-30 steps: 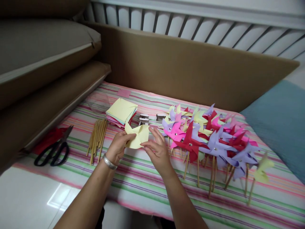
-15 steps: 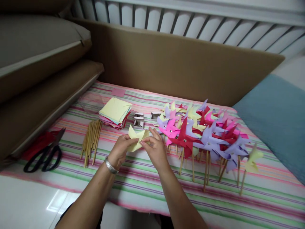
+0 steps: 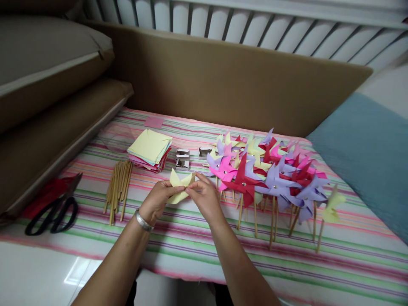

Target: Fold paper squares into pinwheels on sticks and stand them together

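Note:
Between my two hands is a pale yellow paper pinwheel (image 3: pixel 178 196), its points partly folded in. My left hand (image 3: pixel 157 199) grips its left side, thumb pressed on the middle. With thumb and fingers my right hand (image 3: pixel 204 195) pinches its right side near the centre; whether a pin is there is hidden. Just beyond lie an open small box (image 3: pixel 182 160) with small metal pieces and a second small box (image 3: pixel 205 153). A stack of coloured paper squares (image 3: pixel 149 146), yellow on top, sits behind my left hand.
Many finished pinwheels (image 3: pixel 276 187) on sticks stand at the right. Wooden sticks (image 3: pixel 117 191) lie left of my hands, with black-handled scissors (image 3: pixel 52 212) and red material (image 3: pixel 44 195) farther left. A brown board (image 3: pixel 223 80) and stacked cushions (image 3: pixel 57 102) border the striped cloth (image 3: pixel 191 263).
The view has shifted slightly, moving the scene a little to the left. Both hands stay on the yellow pinwheel, with the right fingers drawn slightly closer around its right side.

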The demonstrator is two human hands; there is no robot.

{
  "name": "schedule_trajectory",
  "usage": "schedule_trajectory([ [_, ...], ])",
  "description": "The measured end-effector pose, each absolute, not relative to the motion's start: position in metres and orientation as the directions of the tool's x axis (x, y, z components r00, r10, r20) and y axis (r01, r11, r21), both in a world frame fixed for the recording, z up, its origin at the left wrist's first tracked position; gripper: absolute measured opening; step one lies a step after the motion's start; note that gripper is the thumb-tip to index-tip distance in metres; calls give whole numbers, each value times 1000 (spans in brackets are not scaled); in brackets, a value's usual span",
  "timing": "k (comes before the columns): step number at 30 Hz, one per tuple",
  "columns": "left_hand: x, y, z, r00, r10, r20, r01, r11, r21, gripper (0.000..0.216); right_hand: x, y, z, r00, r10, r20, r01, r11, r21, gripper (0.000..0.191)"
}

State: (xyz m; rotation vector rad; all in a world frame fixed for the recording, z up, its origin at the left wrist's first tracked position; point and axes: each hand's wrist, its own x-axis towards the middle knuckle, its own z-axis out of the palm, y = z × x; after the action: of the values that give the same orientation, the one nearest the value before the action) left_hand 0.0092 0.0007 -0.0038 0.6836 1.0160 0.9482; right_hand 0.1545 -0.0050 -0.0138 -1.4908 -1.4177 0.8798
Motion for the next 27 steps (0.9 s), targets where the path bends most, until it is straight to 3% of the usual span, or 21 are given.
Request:
schedule_trajectory([
  [10, 11, 3, -7, 114, 917, -383, -293, 400, 869, 27, 154, -4, -14, 107, 992, 73, 400, 24, -916, 1],
  [27, 9, 2, -6, 129, 910, -395, -323, 415, 851, 24, 152, -4, -15, 121, 988, 98, 372, 47, -927, 3],
])
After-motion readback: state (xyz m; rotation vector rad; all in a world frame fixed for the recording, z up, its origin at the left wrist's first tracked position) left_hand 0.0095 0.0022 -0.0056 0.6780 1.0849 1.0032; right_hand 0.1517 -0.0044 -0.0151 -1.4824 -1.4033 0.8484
